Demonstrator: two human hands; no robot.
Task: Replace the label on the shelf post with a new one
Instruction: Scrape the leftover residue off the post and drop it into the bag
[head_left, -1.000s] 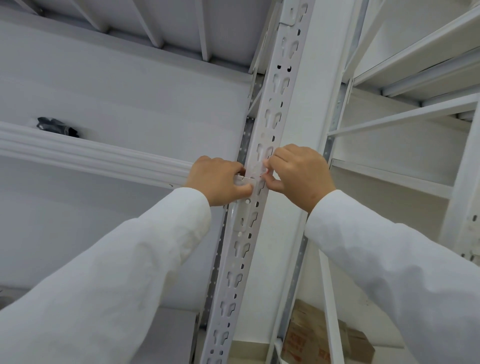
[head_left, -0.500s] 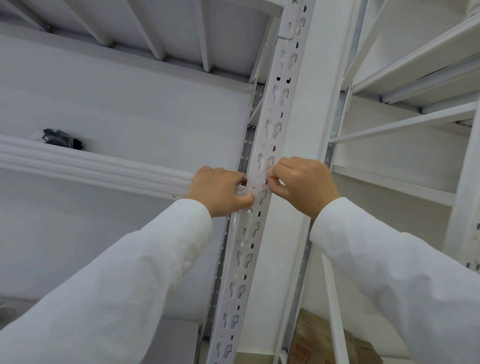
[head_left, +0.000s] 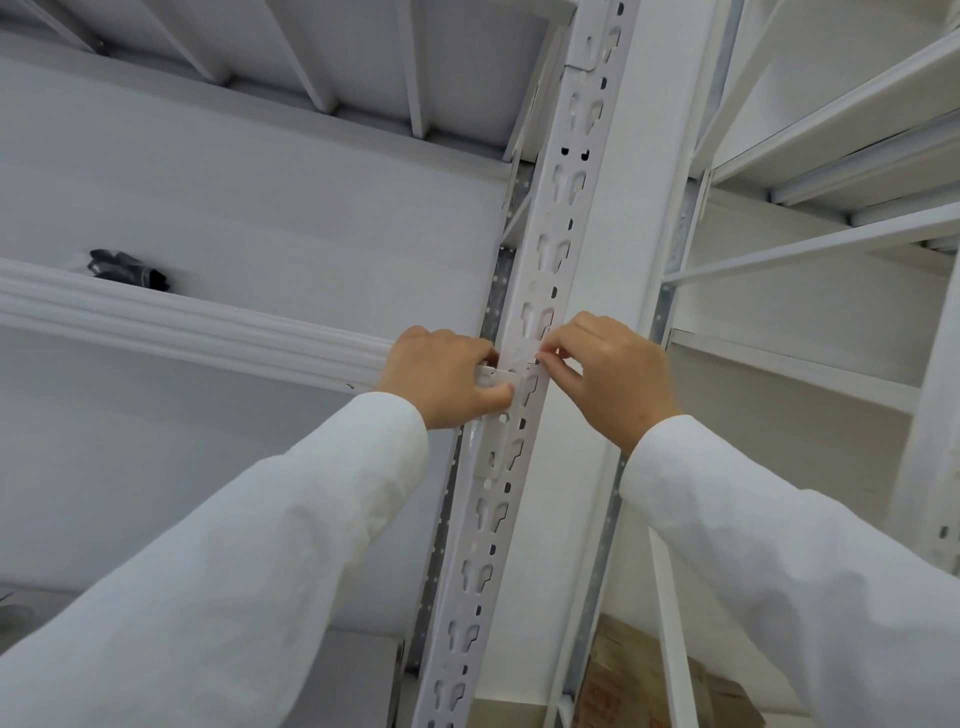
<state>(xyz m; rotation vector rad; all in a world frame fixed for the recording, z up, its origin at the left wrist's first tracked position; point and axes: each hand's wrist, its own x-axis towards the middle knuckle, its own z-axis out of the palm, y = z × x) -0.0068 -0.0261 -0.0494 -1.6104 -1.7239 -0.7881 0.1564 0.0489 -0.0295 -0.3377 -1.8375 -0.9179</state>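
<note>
Both hands are up at the shelf post (head_left: 524, 322), and this is fiddly work. The left hand (head_left: 441, 376) sits on the post's left edge, thumb and fingers pinched together on a small white label (head_left: 496, 375) that lies across the face of the post, just where the slotted holes run. Judging by the grip, it is there to hold the label's left end flat so it can't slide or lift.

The right hand (head_left: 608, 376) comes in from the post's right side, fingertips closed together in a fine pinch right at the label's right edge. Whether it actually has that edge, or is only picking at it, is too small to tell. A two-sided hold makes sense here: the label is thin and white on white, so one hand steadies while the other works the edge.

Whether this is the old label lifting or the new one going on, I cannot tell; either way the post is not yet finished.

Left of the post, a dark bundle (head_left: 130, 270) rests on the shelf (head_left: 197, 325). Below the post's foot, to the right, a cardboard box (head_left: 623, 680) sits on the floor.
</note>
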